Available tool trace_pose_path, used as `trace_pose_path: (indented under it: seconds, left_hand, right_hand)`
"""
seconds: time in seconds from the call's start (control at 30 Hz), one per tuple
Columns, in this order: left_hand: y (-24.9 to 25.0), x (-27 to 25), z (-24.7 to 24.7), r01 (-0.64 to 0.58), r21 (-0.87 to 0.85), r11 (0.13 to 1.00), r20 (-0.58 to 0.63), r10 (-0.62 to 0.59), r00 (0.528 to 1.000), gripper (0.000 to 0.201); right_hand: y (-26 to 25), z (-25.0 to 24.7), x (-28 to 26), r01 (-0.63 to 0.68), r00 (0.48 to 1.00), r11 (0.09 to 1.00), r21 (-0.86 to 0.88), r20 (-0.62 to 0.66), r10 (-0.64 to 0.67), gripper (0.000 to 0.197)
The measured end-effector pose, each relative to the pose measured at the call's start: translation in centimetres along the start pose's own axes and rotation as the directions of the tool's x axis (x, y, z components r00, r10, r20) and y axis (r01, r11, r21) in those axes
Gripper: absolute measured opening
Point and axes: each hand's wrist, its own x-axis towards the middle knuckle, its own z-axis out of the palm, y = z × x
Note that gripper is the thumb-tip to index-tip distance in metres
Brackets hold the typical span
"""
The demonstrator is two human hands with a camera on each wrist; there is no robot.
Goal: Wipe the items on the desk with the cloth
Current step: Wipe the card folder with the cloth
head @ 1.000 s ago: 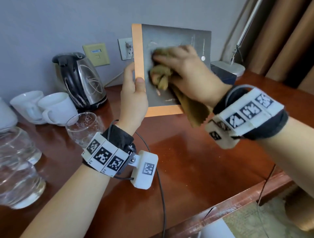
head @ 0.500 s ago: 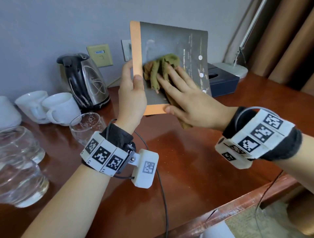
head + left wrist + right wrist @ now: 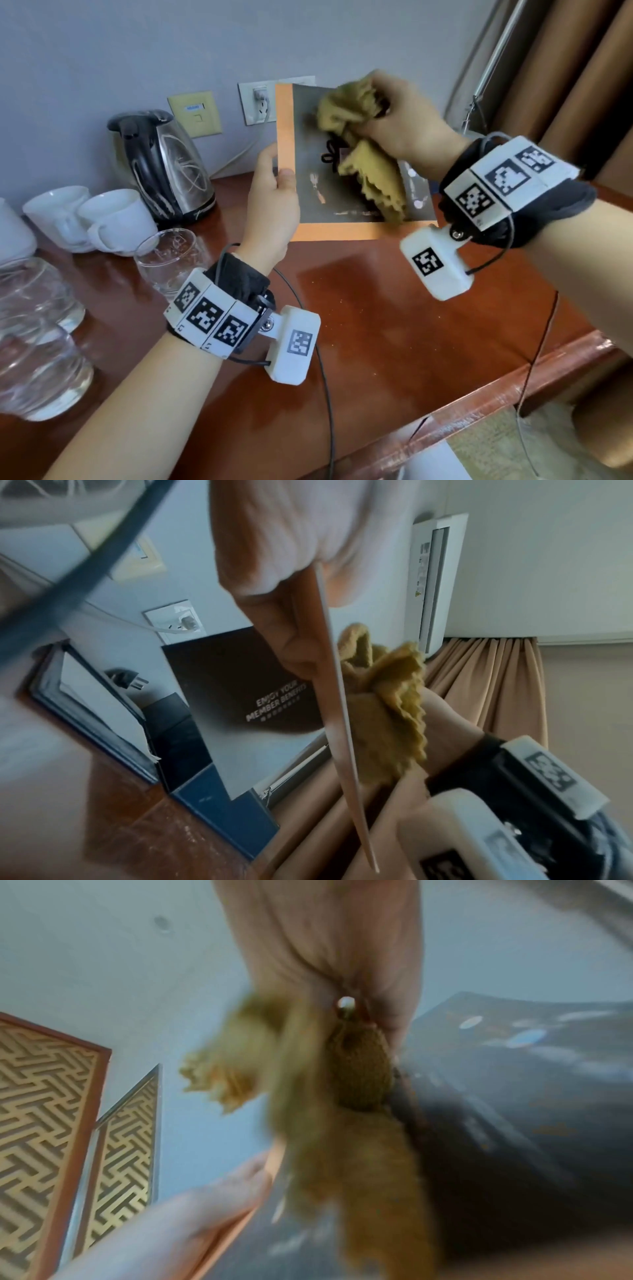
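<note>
Kettle (image 3: 161, 164), cups (image 3: 116, 219) and glasses (image 3: 37, 356) crowd desk (image 3: 376, 325) left of hands: left (image 3: 270, 209) pinching card (image 3: 315, 178), right (image 3: 404, 130) gripping cloth (image 3: 373, 174).

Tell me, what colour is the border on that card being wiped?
Orange, along the left and bottom edges of the dark grey card. The head view shows it best.

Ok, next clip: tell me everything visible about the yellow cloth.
The cloth is mustard-yellow and looks like soft, ribbed fabric with a wavy, scalloped edge. It is crumpled, not folded. The right hand grips its upper bunch while a loose flap hangs down over the dark face of the orange-bordered card, which the left hand holds upright above the desk. From the left wrist view it lies against the card's front side. The right wrist view is blurred.
</note>
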Motion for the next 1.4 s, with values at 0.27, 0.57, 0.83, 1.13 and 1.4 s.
trace_pose_path:
  seconds: [0.27,0.57,0.83,1.13,1.4]
  left_hand:
    - [-0.3,-0.3,0.2,0.242,-0.113,0.964,0.046,-0.239,0.970,0.028]
    - [-0.5,0.6,-0.5,0.317,-0.158,0.935,-0.012,-0.323,0.946,0.030]
    - [-0.5,0.1,-0.3,0.314,-0.089,0.945,0.006,-0.315,0.949,0.030]
    - [-0.3,0.0,-0.1,0.260,-0.083,0.962,0.009,-0.260,0.965,0.029]
    - [0.0,-0.1,-0.1,0.184,-0.081,0.980,0.017,-0.183,0.983,0.027]
  right_hand:
    - [3.1,0.6,0.7,-0.082,0.997,0.980,-0.182,-0.006,0.082,0.021]
    - [1.8,-2.5,-4.1,0.110,0.682,0.857,-0.504,0.665,0.304,0.119]
    - [2.2,-2.0,-2.7,0.177,0.798,0.890,-0.420,0.591,0.120,0.046]
    - [0.4,-2.6,-1.6,0.309,0.935,0.730,-0.609,0.055,-0.350,0.031]
    - [2.9,0.6,-4.2,0.325,0.922,0.910,-0.256,0.302,-0.244,0.044]
